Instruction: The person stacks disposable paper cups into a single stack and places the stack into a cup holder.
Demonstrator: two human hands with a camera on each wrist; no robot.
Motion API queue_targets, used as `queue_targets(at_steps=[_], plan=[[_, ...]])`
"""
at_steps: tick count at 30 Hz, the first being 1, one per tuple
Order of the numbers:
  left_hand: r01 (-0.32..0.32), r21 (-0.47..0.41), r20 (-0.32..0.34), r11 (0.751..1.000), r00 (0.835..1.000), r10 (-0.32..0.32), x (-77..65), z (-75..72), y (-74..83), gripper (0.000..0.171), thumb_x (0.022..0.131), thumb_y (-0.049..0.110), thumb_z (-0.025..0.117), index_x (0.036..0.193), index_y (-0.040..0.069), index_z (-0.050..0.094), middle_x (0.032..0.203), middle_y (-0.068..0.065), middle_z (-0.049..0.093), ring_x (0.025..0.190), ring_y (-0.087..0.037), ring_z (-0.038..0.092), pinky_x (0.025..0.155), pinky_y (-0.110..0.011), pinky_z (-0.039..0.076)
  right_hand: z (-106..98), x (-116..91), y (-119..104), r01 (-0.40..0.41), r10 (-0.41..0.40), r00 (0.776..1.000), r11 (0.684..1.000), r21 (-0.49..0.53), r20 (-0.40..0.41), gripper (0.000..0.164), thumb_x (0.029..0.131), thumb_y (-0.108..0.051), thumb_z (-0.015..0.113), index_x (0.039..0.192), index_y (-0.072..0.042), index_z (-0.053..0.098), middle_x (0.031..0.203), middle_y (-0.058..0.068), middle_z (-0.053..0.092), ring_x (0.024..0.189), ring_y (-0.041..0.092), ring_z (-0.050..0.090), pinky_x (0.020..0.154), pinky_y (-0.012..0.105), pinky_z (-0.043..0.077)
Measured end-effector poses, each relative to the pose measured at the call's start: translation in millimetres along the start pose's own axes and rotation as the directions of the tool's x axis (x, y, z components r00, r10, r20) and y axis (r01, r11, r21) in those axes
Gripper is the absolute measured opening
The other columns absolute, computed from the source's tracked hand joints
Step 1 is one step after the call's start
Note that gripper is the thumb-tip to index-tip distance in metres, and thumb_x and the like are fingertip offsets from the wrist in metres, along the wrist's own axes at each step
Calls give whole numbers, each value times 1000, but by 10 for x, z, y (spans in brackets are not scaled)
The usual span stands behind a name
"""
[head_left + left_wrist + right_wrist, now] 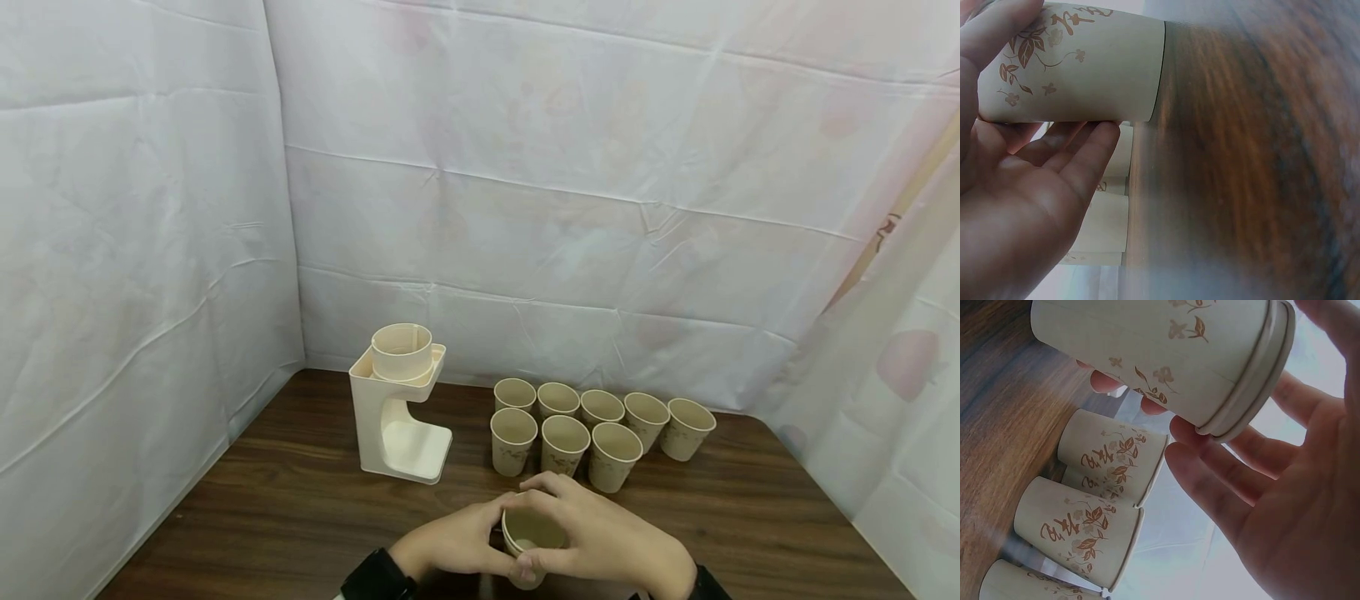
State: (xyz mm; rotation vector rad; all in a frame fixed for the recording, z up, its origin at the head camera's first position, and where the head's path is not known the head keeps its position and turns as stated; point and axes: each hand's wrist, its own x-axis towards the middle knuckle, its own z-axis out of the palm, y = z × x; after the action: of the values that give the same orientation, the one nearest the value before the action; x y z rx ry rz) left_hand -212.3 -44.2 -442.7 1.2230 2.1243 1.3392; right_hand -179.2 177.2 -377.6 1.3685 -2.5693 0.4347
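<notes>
Two nested paper cups (534,529) stand upright close over the near part of the table, between both hands. Their doubled rim shows in the right wrist view, and the pale outer wall (1097,69) carries a brown leaf-and-flower print. My left hand (459,540) grips them from the left, thumb on one side and fingers curled round the other. From the right, my right hand (607,533) holds them near the rim, its thumb on the near side and fingers arched over the far side. The cups' lower part is partly hidden by the hands.
Several like paper cups stand upright behind the hands: a front row of three (512,446) and a longer back row (686,429). Left of them stands a cream-coloured holder (371,425) with a round tube on top. White curtains (525,208) enclose the brown wooden table (285,500).
</notes>
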Motion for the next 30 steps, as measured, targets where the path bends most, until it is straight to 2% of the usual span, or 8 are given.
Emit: queue_targets(at_steps=[5, 13, 20, 25, 30], plan=[[6, 10, 1, 1000, 1000, -6, 8, 4, 20, 61, 81, 41, 70, 132, 32, 38, 120, 11, 57, 108, -6, 51, 93, -27, 43, -15, 3, 12, -18, 18, 1000, 999, 30, 3, 42, 91, -48, 54, 130, -31, 49, 126, -7, 49, 110, 8, 48, 84, 36, 51], [18, 8, -4, 1000, 1000, -18, 5, 1, 42, 71, 80, 41, 71, 138, 32, 31, 120, 13, 56, 108, -5, 50, 93, -28, 43, -42, 4, 45, 0, 1, 1000, 999, 41, -24, 37, 92, -44, 54, 126, -29, 52, 122, -9, 51, 109, 6, 48, 84, 35, 52], [15, 54, -27, 998, 1000, -14, 2, -4, 36, 69, 79, 40, 72, 136, 28, 35, 123, 11, 55, 113, -7, 47, 96, -32, 41, -125, 0, 110, -3, 5, 994, 1000, 24, -113, 26, 96, -29, 52, 122, -26, 55, 117, -12, 54, 109, 2, 47, 85, 32, 51], [3, 42, -37, 999, 999, -1, 3, 4, 29, 67, 79, 38, 74, 134, 27, 38, 120, 7, 57, 111, -7, 49, 95, -32, 42, -185, -40, 182, -45, 44, 985, 999, 0, -167, 28, 95, -22, 54, 121, -32, 54, 119, -13, 54, 110, 3, 47, 84, 33, 51], [1, 30, -42, 1000, 999, 0, 9, 9, 31, 69, 78, 37, 74, 135, 26, 37, 121, 6, 57, 111, -8, 49, 96, -33, 42, -230, -60, 288, -46, 30, 963, 998, -51, -266, 32, 90, -17, 60, 117, -33, 56, 114, -14, 57, 100, 2, 49, 77, 27, 50]])
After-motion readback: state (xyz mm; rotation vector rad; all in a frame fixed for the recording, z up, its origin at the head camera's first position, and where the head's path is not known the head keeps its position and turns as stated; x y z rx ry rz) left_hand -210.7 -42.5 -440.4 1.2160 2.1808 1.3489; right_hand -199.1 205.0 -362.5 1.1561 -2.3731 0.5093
